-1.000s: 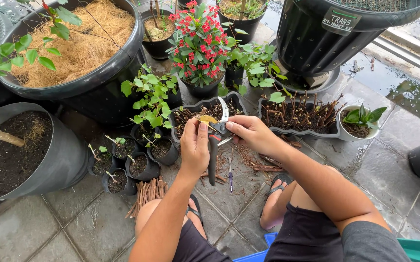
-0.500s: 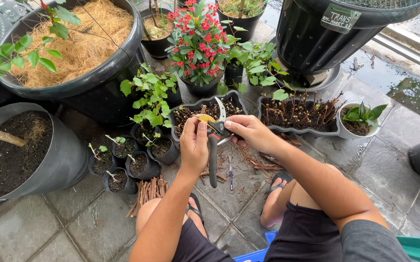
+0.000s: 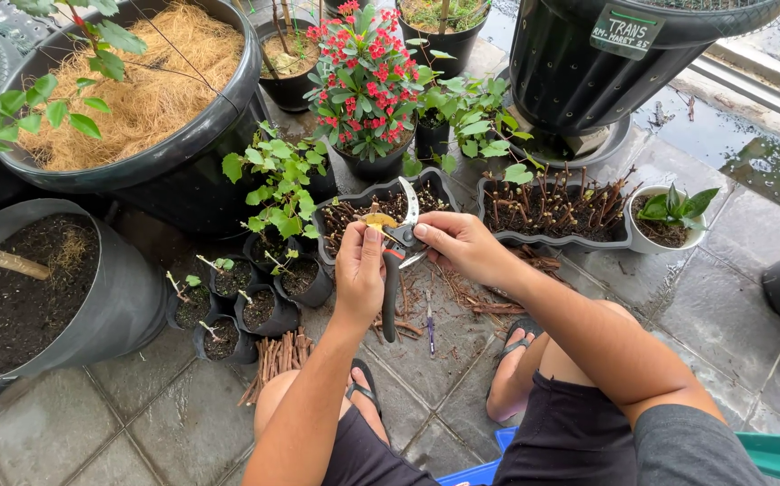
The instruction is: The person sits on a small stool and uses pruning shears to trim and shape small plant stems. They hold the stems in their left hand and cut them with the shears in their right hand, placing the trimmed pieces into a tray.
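The left hand [image 3: 360,270] is closed round the dark handles of the pruning shears [image 3: 396,261], blades up over the grey tray of cuttings [image 3: 354,205]. The right hand [image 3: 457,245] pinches at the pivot, fingers curled. Best to keep the fingertips off the blade edge and steady the handles.

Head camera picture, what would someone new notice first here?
Probably the red-flowered plant at top centre, the brightest thing among dark pots. Just below it, the left hand and right hand meet over a tray of cuttings, with pruning shears between them. At upper left sits a big tub of straw.
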